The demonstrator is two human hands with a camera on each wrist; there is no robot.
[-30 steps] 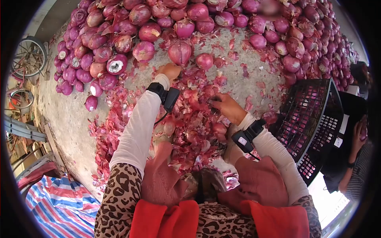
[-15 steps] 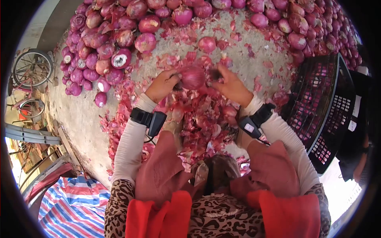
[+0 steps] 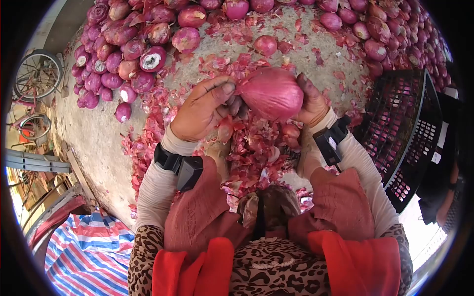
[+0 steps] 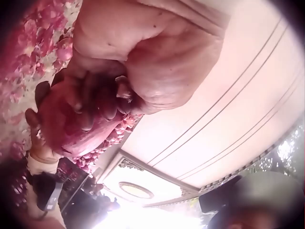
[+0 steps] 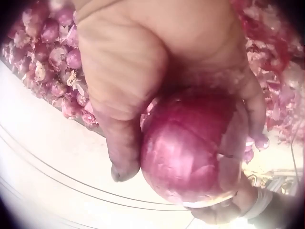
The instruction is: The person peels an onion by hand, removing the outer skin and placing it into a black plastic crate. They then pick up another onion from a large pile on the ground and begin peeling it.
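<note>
A large red onion (image 3: 274, 93) with glossy skin is held up between both hands, its pointed neck turned to the left. My right hand (image 3: 313, 103) grips its rounded side, and in the right wrist view thumb and fingers spread around the onion (image 5: 188, 148). My left hand (image 3: 201, 106) pinches at the neck with thumb and curled fingers. Dark stains mark the fingertips of both hands. Seen from the left wrist, the curled fingers overlap the onion (image 4: 71, 126) and partly hide it.
Loose onion skins (image 3: 252, 143) litter the concrete floor between my feet. Piled onions (image 3: 133, 49) lie at the left, with another heap (image 3: 390, 29) at the right. A black plastic crate (image 3: 400, 133) stands tilted by my right arm. One onion (image 3: 265, 45) sits alone ahead.
My left hand reached to the onion on the floor and brought it back toward me. My right hand came in from the side and took hold of it; the onion is now raised closer.
</note>
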